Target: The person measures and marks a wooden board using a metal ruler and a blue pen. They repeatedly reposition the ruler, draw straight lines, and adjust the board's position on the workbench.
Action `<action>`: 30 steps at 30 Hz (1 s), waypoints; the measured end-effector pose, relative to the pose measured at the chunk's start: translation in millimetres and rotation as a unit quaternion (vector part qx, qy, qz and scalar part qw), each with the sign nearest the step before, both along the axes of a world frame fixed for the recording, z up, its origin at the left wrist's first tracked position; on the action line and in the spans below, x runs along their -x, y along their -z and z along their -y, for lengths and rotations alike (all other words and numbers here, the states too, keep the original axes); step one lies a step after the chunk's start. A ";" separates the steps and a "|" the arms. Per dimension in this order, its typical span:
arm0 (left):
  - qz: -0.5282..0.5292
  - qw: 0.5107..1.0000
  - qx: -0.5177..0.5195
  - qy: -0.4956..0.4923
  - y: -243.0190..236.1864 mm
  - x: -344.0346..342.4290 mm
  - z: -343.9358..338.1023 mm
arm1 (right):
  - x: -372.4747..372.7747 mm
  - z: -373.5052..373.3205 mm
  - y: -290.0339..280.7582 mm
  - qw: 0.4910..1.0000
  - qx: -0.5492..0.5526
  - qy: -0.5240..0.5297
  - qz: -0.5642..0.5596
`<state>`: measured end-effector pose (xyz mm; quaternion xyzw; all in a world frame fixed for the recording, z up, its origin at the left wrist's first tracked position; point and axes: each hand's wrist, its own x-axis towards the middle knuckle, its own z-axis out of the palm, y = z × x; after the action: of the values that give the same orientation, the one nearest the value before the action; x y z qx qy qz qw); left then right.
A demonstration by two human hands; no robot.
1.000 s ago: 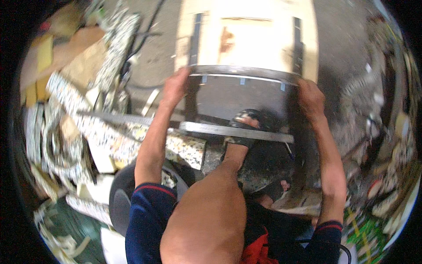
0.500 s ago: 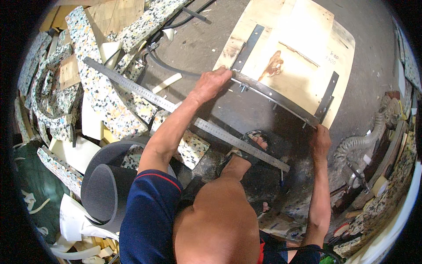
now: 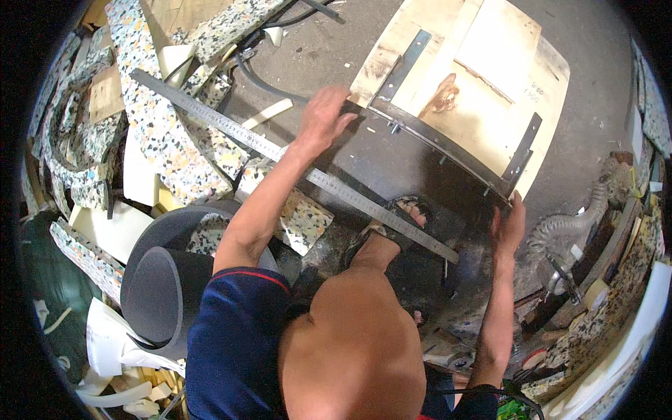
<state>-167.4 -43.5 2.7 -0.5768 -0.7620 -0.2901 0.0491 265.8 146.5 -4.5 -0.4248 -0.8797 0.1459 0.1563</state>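
A pale wooden board [image 3: 476, 122] with a brown knot lies ahead of me. A dark metal bar [image 3: 441, 145] with bolts on its near side runs along the board's near edge. Two dark flat metal strips with holes, a left strip [image 3: 404, 66] and a right strip [image 3: 523, 148], sit on the board. My left hand [image 3: 324, 120] is open beside the near left corner, thumb apart from the fingers. My right hand [image 3: 509, 227] is open at the bar's right end, fingertips by the board's corner. Whether either hand touches it, I cannot tell.
A long steel ruler [image 3: 364, 201] stretches diagonally under my left forearm, above my foot. Speckled foam pieces [image 3: 164, 133] pile up at left, with a rolled grey foam sheet [image 3: 154, 297] nearer me. A ribbed clear hose [image 3: 595, 210] and scraps line the right side.
Both hands have loosened from the ends of the metal bar, and their fingers have opened. My left hand has drawn slightly left. The bar stays at the board's near edge.
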 end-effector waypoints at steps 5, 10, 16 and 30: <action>0.005 0.957 0.283 0.058 -24.9 -33.6 62.5 | -63.4 70.3 9.5 0.978 0.108 0.147 0.097; 0.020 0.884 0.461 0.070 -33.1 -29.9 87.1 | -115.4 133.2 64.7 0.818 0.469 0.307 0.129; 0.003 0.890 0.450 0.075 -77.3 -47.2 27.7 | -103.2 136.8 63.3 0.735 0.548 0.364 -0.164; 0.000 0.929 0.336 0.155 -16.5 -44.8 4.7 | -88.2 42.4 60.5 0.565 0.433 0.435 -0.552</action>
<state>-122.6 -48.2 19.2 -0.6707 -0.7158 -0.0209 -0.1934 354.0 104.1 -65.0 -0.6094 -0.1625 0.6299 0.4533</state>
